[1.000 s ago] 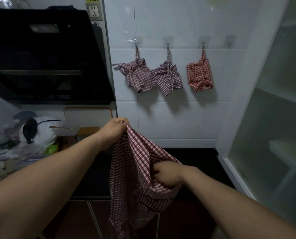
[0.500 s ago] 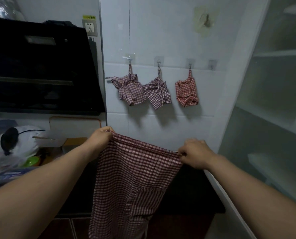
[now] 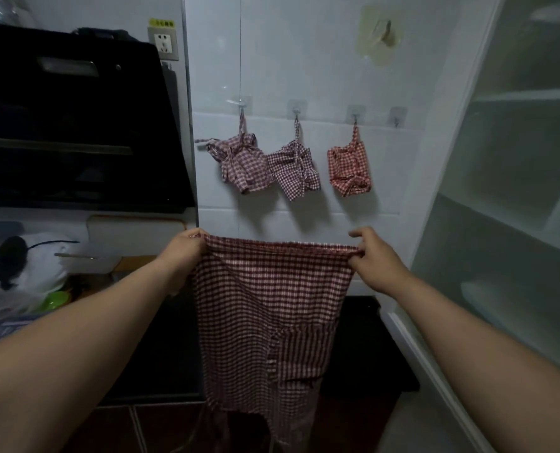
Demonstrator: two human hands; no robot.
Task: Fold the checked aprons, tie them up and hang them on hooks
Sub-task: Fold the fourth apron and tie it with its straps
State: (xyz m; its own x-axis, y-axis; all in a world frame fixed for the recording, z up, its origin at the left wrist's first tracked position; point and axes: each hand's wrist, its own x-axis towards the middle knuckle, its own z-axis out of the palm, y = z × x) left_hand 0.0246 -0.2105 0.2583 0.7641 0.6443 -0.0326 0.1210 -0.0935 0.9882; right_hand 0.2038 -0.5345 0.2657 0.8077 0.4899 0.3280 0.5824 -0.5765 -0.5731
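Fingers point(image 3: 366, 243) of our left hand point(image 3: 187, 250) and right hand point(image 3: 376, 263) pinch the top corners of a checked apron point(image 3: 265, 305), which hangs spread open before us, unfolded. Three tied bundles point(image 3: 295, 173) already hang on wall hooks point(image 3: 296, 109), and a fourth hook point(image 3: 397, 114) is free. We judge that folding, tying and hanging remain for this one.

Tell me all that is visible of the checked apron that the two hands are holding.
The checked apron looks like thin woven cloth, dark red and white. It hangs spread wide, its top edge stretched level between the left hand, which grips one corner, and the right hand, which pinches the other. A patch pocket sits low on the right-hand side. Its bottom runs out of the frame.
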